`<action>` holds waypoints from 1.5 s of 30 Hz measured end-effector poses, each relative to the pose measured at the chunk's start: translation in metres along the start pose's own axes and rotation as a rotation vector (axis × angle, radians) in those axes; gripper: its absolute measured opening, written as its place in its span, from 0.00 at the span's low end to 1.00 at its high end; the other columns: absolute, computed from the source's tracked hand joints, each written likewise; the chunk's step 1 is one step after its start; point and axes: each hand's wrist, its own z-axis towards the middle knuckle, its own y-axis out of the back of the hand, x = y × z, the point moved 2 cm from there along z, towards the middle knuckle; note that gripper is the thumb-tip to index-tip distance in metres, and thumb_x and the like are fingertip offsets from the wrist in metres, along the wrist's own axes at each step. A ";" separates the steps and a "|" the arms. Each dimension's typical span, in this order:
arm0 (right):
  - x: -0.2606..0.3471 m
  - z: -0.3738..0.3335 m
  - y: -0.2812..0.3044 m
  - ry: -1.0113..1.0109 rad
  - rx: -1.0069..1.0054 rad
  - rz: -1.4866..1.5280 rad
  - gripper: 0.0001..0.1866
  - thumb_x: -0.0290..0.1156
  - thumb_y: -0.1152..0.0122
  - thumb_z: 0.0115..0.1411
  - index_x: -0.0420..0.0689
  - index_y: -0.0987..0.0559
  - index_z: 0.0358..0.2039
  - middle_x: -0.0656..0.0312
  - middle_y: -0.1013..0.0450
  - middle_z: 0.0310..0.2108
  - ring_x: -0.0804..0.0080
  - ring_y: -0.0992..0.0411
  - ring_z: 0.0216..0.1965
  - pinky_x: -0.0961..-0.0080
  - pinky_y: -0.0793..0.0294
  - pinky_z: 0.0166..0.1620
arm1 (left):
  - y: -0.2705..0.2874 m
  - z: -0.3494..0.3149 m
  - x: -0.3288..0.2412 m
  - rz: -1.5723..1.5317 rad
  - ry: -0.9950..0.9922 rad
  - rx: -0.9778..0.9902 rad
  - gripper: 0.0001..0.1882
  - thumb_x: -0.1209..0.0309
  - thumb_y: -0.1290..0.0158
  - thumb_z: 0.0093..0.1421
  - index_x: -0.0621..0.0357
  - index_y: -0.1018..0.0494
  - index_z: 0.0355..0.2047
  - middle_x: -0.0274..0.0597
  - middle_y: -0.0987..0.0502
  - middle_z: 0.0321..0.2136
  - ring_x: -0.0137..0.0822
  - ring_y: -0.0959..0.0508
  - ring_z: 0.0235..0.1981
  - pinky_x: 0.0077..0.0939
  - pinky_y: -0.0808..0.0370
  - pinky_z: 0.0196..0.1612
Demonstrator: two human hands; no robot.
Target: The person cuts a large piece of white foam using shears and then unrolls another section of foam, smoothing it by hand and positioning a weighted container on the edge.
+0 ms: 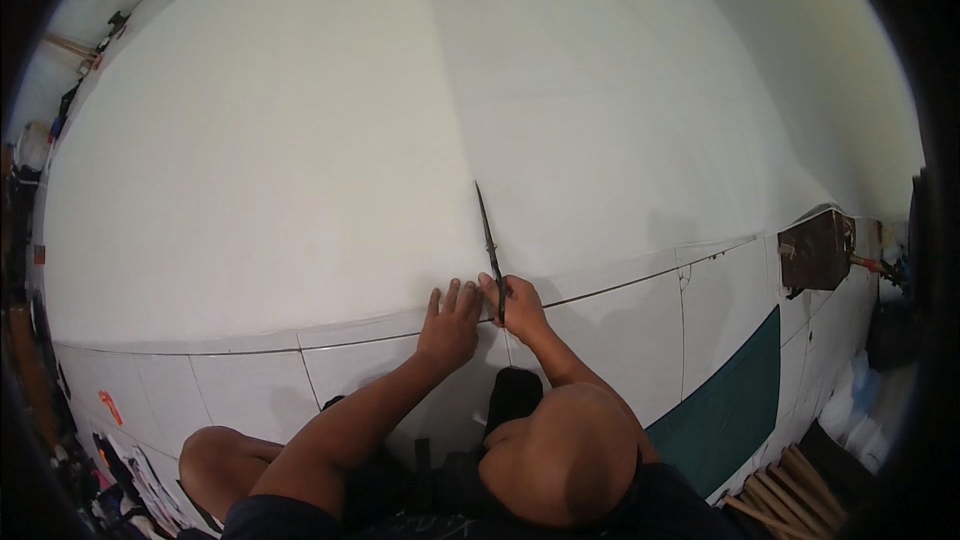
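A pair of dark scissors lies along the seam where a cream sheet meets a whiter sheet. The blades look closed together and point away from me. My right hand is wrapped round the scissors' handles at the near edge of the sheets. Just left of it, my left hand rests flat on the near edge of the cream sheet, fingers stretched out and spread. The undersides of the sheets are hidden.
Pale floor tiles run along the near side. A dark green mat lies at right, with wooden sticks below it. A brown metal block stands at the sheet's right corner. An orange tool lies at left.
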 end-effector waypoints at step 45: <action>0.145 0.154 0.018 -0.095 0.120 0.213 0.33 0.66 0.46 0.53 0.44 0.32 0.21 0.68 0.39 0.12 0.80 0.40 0.13 0.80 0.40 0.18 | 0.025 0.043 -0.015 0.028 0.145 0.300 0.40 0.61 0.46 0.52 0.48 0.48 0.64 0.48 0.37 0.53 0.50 0.38 0.55 0.65 0.39 0.54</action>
